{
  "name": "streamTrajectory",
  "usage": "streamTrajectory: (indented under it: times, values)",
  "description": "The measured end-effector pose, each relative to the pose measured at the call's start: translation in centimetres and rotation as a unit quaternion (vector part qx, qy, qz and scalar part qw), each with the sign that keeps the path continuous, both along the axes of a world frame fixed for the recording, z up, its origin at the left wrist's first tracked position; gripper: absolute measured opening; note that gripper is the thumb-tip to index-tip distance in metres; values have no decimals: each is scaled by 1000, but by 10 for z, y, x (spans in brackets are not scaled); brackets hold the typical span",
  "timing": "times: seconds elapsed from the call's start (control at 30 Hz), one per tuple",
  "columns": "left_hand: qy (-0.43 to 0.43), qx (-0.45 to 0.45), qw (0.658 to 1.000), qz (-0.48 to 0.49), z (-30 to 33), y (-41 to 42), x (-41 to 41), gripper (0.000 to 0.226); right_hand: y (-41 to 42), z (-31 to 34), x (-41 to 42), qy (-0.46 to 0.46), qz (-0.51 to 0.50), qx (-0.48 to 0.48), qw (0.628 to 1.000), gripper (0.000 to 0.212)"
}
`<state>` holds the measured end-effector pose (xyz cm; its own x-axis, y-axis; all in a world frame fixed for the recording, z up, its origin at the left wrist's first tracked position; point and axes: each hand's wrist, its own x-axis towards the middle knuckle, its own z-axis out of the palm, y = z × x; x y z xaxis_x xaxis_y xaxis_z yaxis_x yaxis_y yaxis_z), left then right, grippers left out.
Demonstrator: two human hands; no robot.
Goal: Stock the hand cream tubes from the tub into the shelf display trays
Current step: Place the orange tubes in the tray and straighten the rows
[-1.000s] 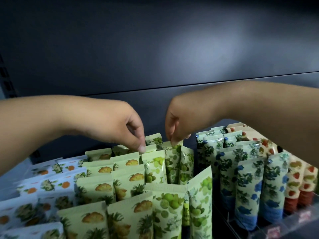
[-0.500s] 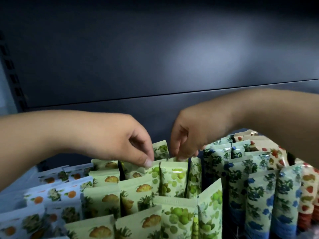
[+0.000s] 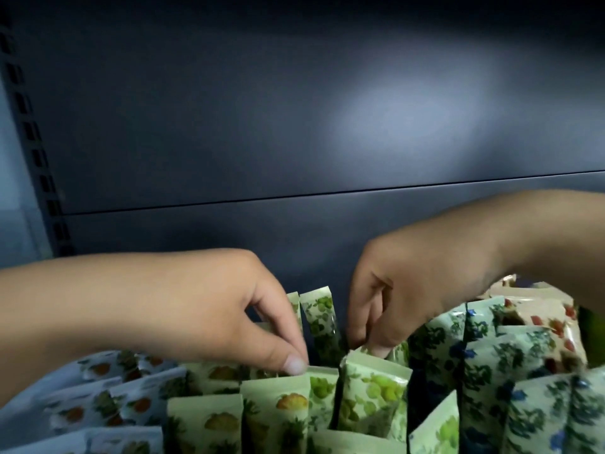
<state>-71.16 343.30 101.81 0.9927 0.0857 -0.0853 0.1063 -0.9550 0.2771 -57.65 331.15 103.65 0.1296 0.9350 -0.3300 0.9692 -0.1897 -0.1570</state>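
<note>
Hand cream tubes stand packed in rows along the bottom of the view, crimped ends up, against a dark grey shelf back panel with one horizontal seam and a pale glare patch. A slotted upright runs down the far left edge.

Left to right, four print groups: pale blue tubes with orange fruit, too blurred to count; green pineapple-print tubes, about four clear, more cut off below; green grape-print tubes, roughly six visible, two of them standing taller at the back between the hands; blue-flower tubes, around seven, overlapping; red-print tubes at far right, partly behind the forearm, count unclear.

Left hand: fingers curled down, thumb tip pressed on the top edge of a grape tube in the middle row; whether the fingers behind pinch it I cannot tell.

Right hand: fingers bunched and pointing down into the grape row, tips hidden among tube tops; grip cannot be told.

Trays and shelf floor are hidden under the tubes. No tub in view. Lower rows are cropped by the frame edge.
</note>
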Motion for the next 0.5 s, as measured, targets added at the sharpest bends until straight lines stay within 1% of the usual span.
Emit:
streamTrajectory:
  times: [0.03,0.13,0.17,0.23,0.33,0.37,0.5]
  values:
    - [-7,-1,1000,10,-1,0,1,30,0,1,0,-1,-4,-7,1000,16]
    - [-42,-19,997,60,-2,-2,4,12,1,3,-1,-5,-6,-12,1000,5]
    - [-50,-21,996,73,-2,-2,4,8,2,4,-1,-10,-3,-7,1000,5]
    - [-54,-24,994,90,-2,-2,6,12,3,3,-1,-17,-1,-1,1000,7]
    - [-55,-20,992,115,-3,-2,8,3,6,2,1,-19,1,8,1000,16]
    - [-56,-14,991,120,-3,-1,9,3,7,2,1,-19,2,11,1000,18]
    - [-63,4,989,134,-6,1,13,10,9,0,3,-23,3,27,999,15]
